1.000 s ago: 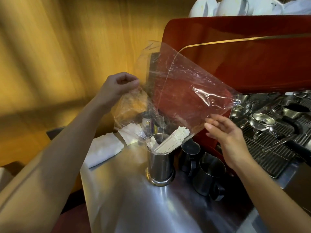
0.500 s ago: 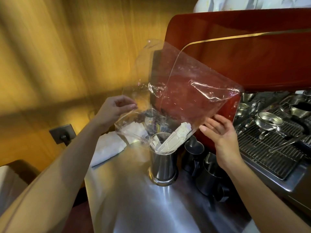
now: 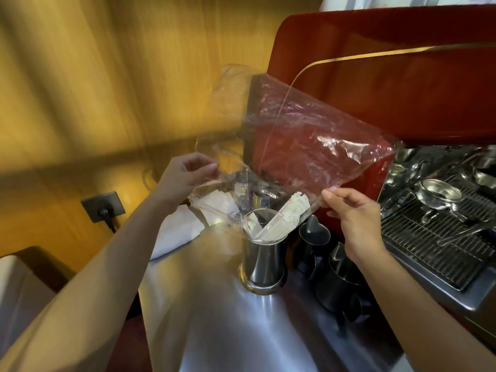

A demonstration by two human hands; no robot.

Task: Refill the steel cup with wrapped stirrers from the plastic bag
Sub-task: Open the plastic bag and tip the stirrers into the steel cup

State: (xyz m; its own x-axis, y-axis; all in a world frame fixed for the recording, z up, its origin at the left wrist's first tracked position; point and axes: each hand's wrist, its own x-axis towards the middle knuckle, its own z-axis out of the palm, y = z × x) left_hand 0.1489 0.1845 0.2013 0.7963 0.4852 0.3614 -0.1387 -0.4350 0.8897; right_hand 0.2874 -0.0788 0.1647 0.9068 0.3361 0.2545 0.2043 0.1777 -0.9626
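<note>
A steel cup stands on the steel counter. White wrapped stirrers lean in it, tops sticking out to the right. Above the cup hangs a clear plastic bag, tilted with its mouth over the cup's rim. My left hand pinches the bag's left edge. My right hand holds the bag's lower right edge, right of the cup. The bag looks nearly empty.
Two dark steel milk jugs stand right of the cup. A red espresso machine with a drip grate fills the right. White cloths lie at the counter's back left. A wall socket sits on the wooden wall.
My left hand has dropped lower with the bag's left edge. The bag has sunk closer to the cup, and the stirrers sit deeper in it.
</note>
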